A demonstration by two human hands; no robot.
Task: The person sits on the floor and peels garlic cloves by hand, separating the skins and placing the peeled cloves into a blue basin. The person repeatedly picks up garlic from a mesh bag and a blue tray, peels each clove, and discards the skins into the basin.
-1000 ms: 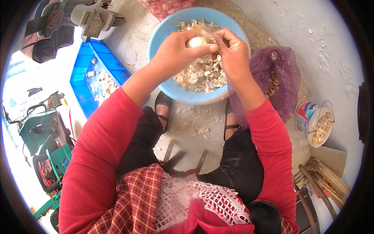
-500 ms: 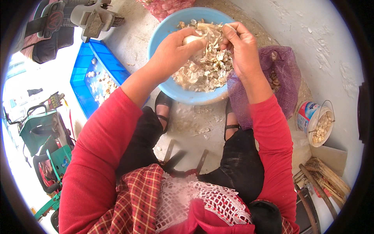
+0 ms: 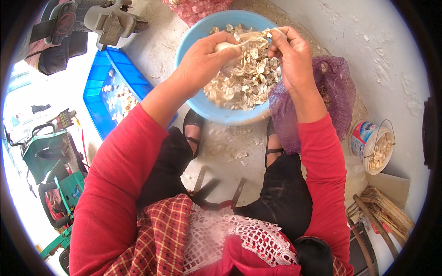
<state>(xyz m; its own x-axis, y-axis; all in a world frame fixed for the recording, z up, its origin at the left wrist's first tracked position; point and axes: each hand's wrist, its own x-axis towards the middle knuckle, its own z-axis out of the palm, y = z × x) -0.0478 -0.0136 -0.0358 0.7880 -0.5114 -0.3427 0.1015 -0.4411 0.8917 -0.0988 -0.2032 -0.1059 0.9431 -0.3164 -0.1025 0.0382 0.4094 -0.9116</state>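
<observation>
My left hand [image 3: 202,60] is closed round a pale garlic bulb [image 3: 223,46], with the thumb pressed along its side. A dry strip of garlic skin [image 3: 252,37] stretches from the bulb toward my right hand [image 3: 290,48]. The thumb and forefinger of that hand pinch the strip's far end. Both hands are above a round light-blue basin [image 3: 230,118], which holds a heap of papery garlic skins [image 3: 246,85]. Beside my right forearm lies a purple mesh sack [image 3: 338,87] with some bulbs inside, partly hidden by its folds.
At left stands a blue crate [image 3: 94,89] with scattered garlic pieces. A small bucket [image 3: 380,154] of peeled cloves sits at right by the white wall [image 3: 391,60]. A red mesh sack [image 3: 195,9] lies beyond the basin. Wooden sticks [image 3: 384,209] are at lower right.
My right hand has moved a little to the right, away from the left, drawing the strip of skin out between them. My left hand still holds the garlic bulb.
</observation>
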